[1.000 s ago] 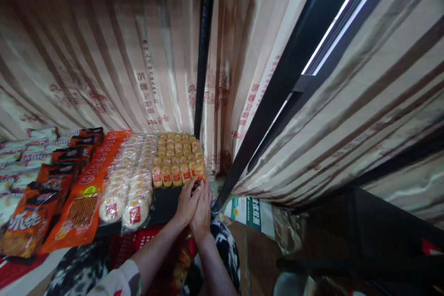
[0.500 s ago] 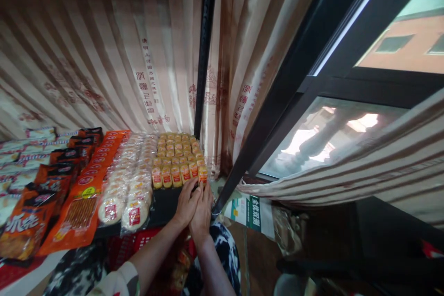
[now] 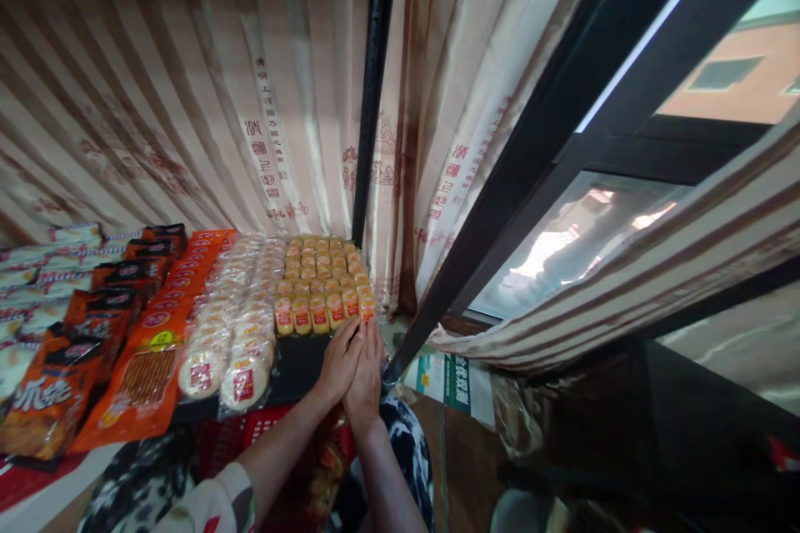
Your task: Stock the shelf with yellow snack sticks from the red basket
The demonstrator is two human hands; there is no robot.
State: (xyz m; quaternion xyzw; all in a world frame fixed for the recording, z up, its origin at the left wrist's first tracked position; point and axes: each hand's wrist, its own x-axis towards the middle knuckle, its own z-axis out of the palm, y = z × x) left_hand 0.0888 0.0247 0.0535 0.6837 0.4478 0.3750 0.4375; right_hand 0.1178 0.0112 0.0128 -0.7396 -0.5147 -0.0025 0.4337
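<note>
Nearest, a sleeve (image 3: 216,504) on the left arm and patterned trousers (image 3: 409,450) show in front of the block (image 3: 320,260) of small yellow cakes, with a red basket (image 3: 253,431) under the forearms. The left hand (image 3: 341,362) and right hand (image 3: 366,371) lie side by side, touching, just in front of the block's right corner. Their fingers are held close together, the tips at the lower end of the corner cake (image 3: 367,302); whether they pinch it or only press on it, I cannot tell. That cake is at the front right corner of the block, upright, its long axis running up and down and its red label facing the person, like the rest of the front row. The bare black shelf (image 3: 300,366) shows in front of the block. Left of the block come round cakes (image 3: 242,375) in clear wrap, then orange packs (image 3: 147,383), orange-and-black bags (image 3: 53,400) and white packs (image 3: 47,316). A printed sheet (image 3: 459,383) lies low to the block's right. Beyond the block rise a black post (image 3: 372,100) and a pleated curtain (image 3: 300,58); a window (image 3: 562,250) is off to its right.
</note>
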